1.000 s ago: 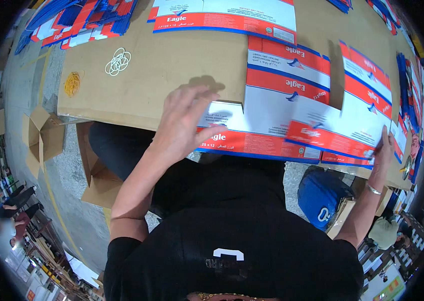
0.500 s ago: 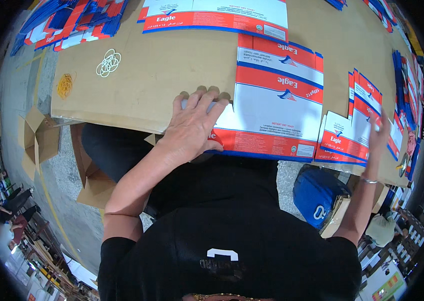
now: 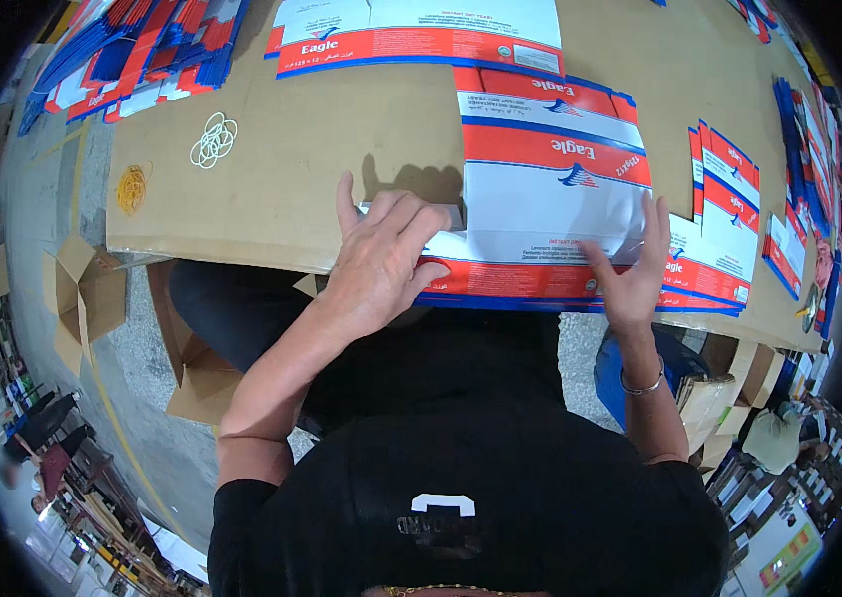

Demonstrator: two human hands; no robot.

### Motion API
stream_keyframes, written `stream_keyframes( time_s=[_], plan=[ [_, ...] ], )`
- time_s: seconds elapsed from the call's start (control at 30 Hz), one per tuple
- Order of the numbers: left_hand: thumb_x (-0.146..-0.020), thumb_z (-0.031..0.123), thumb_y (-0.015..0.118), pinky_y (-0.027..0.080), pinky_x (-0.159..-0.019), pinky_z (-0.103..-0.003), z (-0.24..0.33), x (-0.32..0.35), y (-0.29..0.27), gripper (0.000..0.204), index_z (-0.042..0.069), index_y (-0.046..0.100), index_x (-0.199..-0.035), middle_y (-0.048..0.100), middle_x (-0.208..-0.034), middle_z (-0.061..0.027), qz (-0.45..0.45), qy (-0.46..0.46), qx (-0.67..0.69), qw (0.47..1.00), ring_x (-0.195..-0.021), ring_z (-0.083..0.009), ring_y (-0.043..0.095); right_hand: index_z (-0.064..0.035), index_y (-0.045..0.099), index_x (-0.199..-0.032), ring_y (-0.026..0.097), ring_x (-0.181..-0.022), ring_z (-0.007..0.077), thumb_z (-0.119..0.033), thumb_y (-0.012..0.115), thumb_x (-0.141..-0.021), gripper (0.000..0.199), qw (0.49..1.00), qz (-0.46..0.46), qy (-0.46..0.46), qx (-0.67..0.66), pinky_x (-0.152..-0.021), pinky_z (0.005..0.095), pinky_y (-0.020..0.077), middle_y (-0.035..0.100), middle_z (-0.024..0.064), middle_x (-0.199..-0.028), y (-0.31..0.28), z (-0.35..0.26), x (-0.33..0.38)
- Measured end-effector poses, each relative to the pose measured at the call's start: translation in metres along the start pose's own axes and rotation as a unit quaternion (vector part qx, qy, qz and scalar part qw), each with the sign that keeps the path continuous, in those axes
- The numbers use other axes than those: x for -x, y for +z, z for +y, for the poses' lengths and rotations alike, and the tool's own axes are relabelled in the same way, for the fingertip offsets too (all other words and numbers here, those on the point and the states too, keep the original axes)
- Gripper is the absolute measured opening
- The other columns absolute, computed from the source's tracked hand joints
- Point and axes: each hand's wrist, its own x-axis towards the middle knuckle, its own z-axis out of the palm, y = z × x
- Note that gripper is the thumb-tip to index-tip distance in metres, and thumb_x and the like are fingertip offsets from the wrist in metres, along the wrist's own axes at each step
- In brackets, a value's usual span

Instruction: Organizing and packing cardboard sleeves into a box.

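A flat printed carton blank [image 3: 550,214], red, white and blue, lies in front of me along the table's near edge. My left hand [image 3: 384,244] is at its left end, fingers bent over the flap and thumb against the red near strip. A pale flap edge shows beyond the knuckles. Over the carton's right end is my right hand [image 3: 635,261], thumb and fingers spread apart; whether it touches the card is hard to tell. More flat cartons [image 3: 729,214] of the same print lie overlapping just right of that hand.
Brown card covers the table [image 3: 291,189]. White rubber bands [image 3: 213,140] and yellow ones [image 3: 131,189] lie at left. Bundled cartons [image 3: 142,55] are heaped far left, with another flat stack [image 3: 411,40] at the back. An open brown box [image 3: 88,289] stands on the floor.
My right hand has moved left from the cartons at right to the right end of the middle one. The left hand's fingers have bent more over the left flap.
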Motion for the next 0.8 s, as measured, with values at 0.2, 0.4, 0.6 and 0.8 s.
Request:
stream_keyframes(
  time_s=[0.2,0.4,0.6,0.8],
  plan=[
    [-0.067,0.008,0.079,0.017,-0.109,-0.068,0.001,0.004,-0.014,0.043,0.014,0.057,-0.103,0.055,-0.097,-0.0025,0.066,0.054,-0.075,0.994,-0.103,-0.0231,0.055,0.0020,0.051,-0.131,0.063,-0.099,0.0178,-0.005,0.071,-0.087,0.048,0.861,-0.017,0.188,-0.473,-0.088,0.0312,0.0501,0.065,0.0134,-0.118,-0.021,0.020,-0.016],
    [-0.067,0.009,0.082,0.032,-0.107,-0.052,-0.002,0.002,-0.023,0.031,0.010,0.060,-0.089,0.058,-0.090,-0.0045,0.116,0.056,-0.098,0.987,-0.087,-0.0245,0.058,0.0006,0.059,-0.118,0.064,-0.097,0.0156,-0.003,0.068,-0.090,0.030,0.837,0.064,0.114,-0.532,-0.088,0.0312,0.0494,0.069,0.0113,-0.109,-0.022,-0.004,0.003],
    [-0.068,0.008,0.073,0.037,-0.088,-0.040,-0.011,0.004,-0.018,0.017,0.013,0.061,-0.079,0.052,-0.085,-0.0012,0.195,0.103,-0.122,0.968,-0.084,-0.0196,0.054,-0.0002,0.060,-0.119,0.065,-0.097,0.0160,-0.003,0.069,-0.089,0.031,0.840,0.080,0.110,-0.525,-0.088,0.0314,0.0493,0.069,0.0111,-0.108,-0.021,-0.010,0.008],
    [-0.069,0.008,0.073,0.037,-0.083,-0.038,-0.010,0.001,-0.020,0.016,0.013,0.064,-0.081,0.051,-0.084,-0.0008,0.204,0.110,-0.111,0.966,-0.082,-0.0190,0.053,0.0000,0.059,-0.118,0.064,-0.097,0.0153,-0.002,0.070,-0.089,0.031,0.829,0.090,0.111,-0.541,-0.089,0.0311,0.0491,0.069,0.0105,-0.108,-0.018,-0.009,0.013]
  ],
)
